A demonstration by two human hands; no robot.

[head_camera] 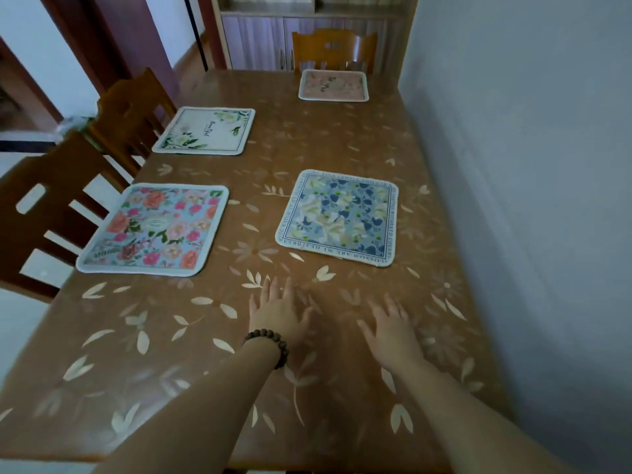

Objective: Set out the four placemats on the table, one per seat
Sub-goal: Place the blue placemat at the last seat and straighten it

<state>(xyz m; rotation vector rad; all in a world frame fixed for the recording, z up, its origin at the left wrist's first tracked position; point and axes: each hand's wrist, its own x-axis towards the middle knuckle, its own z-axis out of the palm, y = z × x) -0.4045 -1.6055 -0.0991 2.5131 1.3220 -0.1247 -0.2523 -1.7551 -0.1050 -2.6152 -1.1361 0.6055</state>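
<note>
Head view: the left hand (pixel 278 311) and right hand (pixel 393 328) lie palm-down with fingers straight and spread over the near part of the table (pixel 342 138); neither holds anything, and whether the palms actually touch the surface cannot be told. A dark beaded bracelet (pixel 268 343) circles the left wrist. The table carries a glossy brown cover printed with pale leaves and flowers. Four square, round-cornered placemats with pale edging lie flat and well apart — a blue floral mat (pixel 338 217) just beyond the hands, a pink-rose mat (pixel 155 230) at the near left edge, a white mat with green leaves (pixel 205 131) further along that edge, and a pinkish mat (pixel 333 85) at the far end. Wooden slatted chairs stand at the left side (pixel 44 213) (pixel 131 118) and at the far end (pixel 335 46). A plain wall (pixel 530 131) bounds the right side.
</note>
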